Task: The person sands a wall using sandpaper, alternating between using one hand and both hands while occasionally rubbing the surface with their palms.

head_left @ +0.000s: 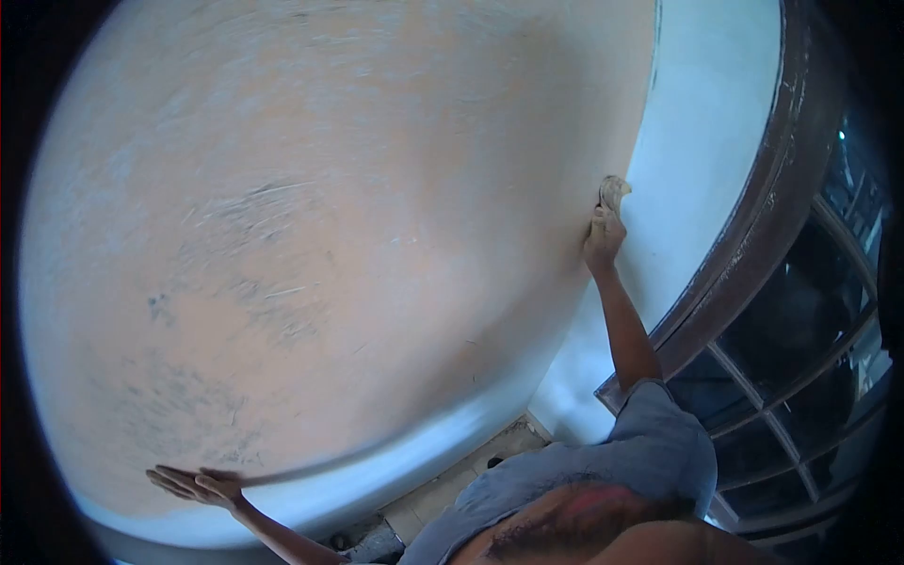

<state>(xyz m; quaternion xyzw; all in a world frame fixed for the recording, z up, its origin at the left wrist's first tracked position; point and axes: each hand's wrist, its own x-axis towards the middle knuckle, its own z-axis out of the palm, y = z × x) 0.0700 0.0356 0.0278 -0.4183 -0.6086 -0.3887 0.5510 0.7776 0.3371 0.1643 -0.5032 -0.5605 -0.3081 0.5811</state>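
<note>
A large wall (424, 188) with a peach-coloured surface, whitish smears and dark scratch marks fills most of the view. My left hand (200, 486) lies with its fingers stretched out against the lower left part of the wall, holding nothing. At the wall's right edge, by the corner with a pale side wall (706, 104), my right hand (603, 240) is closed on a crumpled beige piece (614, 192). It looks like a folded cloth or sheet; its exact kind cannot be made out. Part of it is hidden by my fingers.
A dark brown frame (730, 254) with a barred glass window (800, 330) stands at the right. Below lies a tiled floor (410, 513), with a dark object (341, 540) at the foot of the wall. My grey sleeve and torso fill the bottom.
</note>
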